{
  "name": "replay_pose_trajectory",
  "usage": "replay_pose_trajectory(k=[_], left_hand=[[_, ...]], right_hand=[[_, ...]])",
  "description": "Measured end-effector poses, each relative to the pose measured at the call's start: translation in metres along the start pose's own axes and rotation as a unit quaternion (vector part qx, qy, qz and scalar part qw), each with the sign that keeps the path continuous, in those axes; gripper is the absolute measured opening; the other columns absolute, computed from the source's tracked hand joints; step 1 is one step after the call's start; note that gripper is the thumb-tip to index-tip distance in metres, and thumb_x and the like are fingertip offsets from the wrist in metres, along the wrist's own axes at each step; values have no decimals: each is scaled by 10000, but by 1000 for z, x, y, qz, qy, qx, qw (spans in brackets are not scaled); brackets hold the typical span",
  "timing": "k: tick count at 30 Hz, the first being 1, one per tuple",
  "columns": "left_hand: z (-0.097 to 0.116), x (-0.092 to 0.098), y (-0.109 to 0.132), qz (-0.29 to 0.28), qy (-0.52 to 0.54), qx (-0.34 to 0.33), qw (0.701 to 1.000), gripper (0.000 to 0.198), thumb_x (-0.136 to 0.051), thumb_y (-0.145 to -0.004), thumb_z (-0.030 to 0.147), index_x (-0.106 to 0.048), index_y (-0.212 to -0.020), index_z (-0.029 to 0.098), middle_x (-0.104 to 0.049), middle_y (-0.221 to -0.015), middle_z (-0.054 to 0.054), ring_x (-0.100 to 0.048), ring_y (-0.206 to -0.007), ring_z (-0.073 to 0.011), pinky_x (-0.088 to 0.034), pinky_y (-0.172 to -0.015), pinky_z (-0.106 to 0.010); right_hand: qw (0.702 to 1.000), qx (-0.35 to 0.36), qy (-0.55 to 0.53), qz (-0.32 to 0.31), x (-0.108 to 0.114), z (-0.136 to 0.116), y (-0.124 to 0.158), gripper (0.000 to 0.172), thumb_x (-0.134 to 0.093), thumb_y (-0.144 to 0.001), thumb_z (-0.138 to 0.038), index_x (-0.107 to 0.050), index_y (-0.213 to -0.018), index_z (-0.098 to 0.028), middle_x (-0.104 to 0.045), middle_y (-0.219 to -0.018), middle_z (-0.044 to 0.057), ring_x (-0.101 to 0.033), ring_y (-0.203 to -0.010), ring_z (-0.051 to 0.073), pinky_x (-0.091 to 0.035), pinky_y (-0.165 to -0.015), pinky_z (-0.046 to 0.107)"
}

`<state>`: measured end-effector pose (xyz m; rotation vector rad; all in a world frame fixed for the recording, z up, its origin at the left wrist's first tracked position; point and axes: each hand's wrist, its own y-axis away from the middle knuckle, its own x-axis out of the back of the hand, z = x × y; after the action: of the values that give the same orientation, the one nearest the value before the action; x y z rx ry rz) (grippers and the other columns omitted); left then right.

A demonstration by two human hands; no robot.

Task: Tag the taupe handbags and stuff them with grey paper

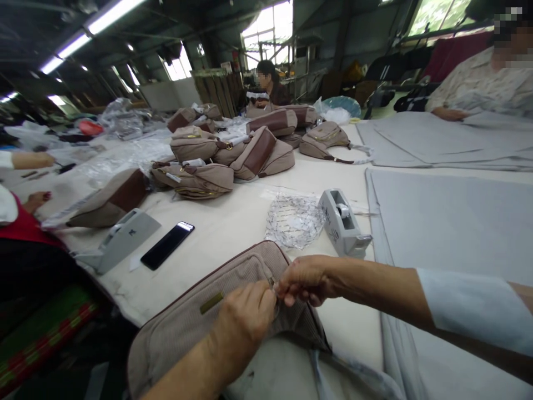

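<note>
A taupe fabric bag (183,316) with dark red piping and a small brass-coloured plate (211,303) lies at the table's near edge. My left hand (250,311) is closed over the bag's front, by the end of its curved pocket zipper (271,280). From the right, my right hand (302,280) pinches at the same spot, its fingertips meeting those of the left. Whatever is between the fingers is too small and covered to make out. A pale strap (358,369) trails from the bag toward the lower right.
Beyond the bag stand two grey tape dispensers (343,225), (131,236), a phone (167,245) and a crumpled printed plastic wrapper (293,219). Several similar bags (195,180) are piled farther back. Grey fabric sheets (453,216) cover the right side. Other people sit around the table.
</note>
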<state>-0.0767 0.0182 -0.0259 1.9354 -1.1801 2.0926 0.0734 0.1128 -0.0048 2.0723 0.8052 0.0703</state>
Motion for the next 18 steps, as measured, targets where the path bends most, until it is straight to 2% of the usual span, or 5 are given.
replay_pose_trajectory(k=[3, 7, 9, 14, 18], left_hand=[[-2, 4, -7, -82, 58, 27, 995, 163, -398, -814, 86, -445, -697, 189, -509, -599, 1, -494, -513, -142, -342, -475, -264], [-7, 17, -25, -212, 151, 140, 955, 116, -416, -792, 167, -435, -681, 190, -537, -627, 2, -511, -552, -144, -341, -505, -263], [-9, 23, -37, -267, 225, 230, 908, 106, -437, -757, 183, -423, -652, 190, -555, -604, 10, -532, -563, -140, -351, -507, -246], [-12, 23, -61, -355, 414, 456, 703, 45, -428, -678, 160, -414, -638, 177, -592, -542, 12, -605, -534, -144, -425, -475, -212], [-12, 20, -68, -360, 405, 460, 704, 81, -426, -651, 161, -444, -573, 165, -536, -424, 20, -519, -409, -113, -398, -425, -198]], right_hand=[[998, -38, 50, 5, -2, 2, 21, 86, -603, -624, -38, -603, -576, -110, -581, -454, 11, -345, -271, 30, -289, -249, 122], [999, -16, 21, 42, -7, 7, 33, 145, -570, -643, 7, -563, -580, -124, -553, -466, -18, -355, -290, 21, -343, -282, 118], [999, -11, -16, 38, -8, 13, 34, 148, -567, -646, 16, -559, -594, -123, -566, -488, -15, -369, -304, 21, -375, -298, 121], [984, 9, -176, -14, -18, 36, 34, 129, -505, -802, -84, -569, -692, -105, -546, -488, -24, -423, -335, 30, -433, -344, 121], [948, 56, -312, -9, -36, 52, 34, 184, -461, -879, -130, -549, -719, -100, -516, -504, -35, -443, -358, 31, -476, -392, 150]])
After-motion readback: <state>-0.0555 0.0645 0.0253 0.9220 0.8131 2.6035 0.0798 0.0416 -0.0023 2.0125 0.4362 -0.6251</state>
